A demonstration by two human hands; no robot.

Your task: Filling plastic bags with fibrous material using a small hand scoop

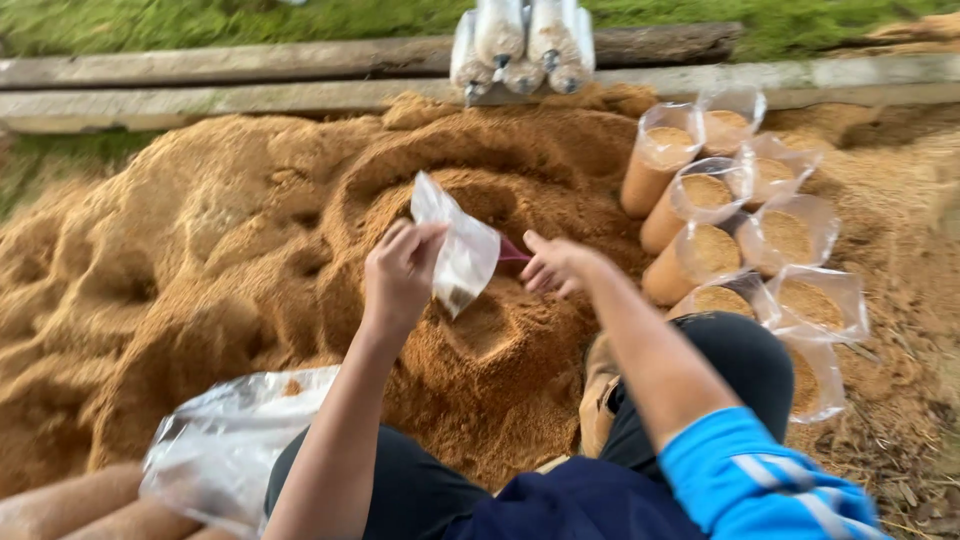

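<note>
Bag-filling step, frame centre: left hand (400, 268) pinches a small clear plastic bag (458, 248) open over the tan sawdust heap (250, 250). Right hand (552, 266) closed on a small red scoop (513, 252) at the bag mouth. Filled bags (740, 220) at right. Next move likely needs the mouth held wide.

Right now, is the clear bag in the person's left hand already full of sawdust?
No. The clear bag pinched by the left hand hangs limp and nearly empty above the sawdust pile.
</note>
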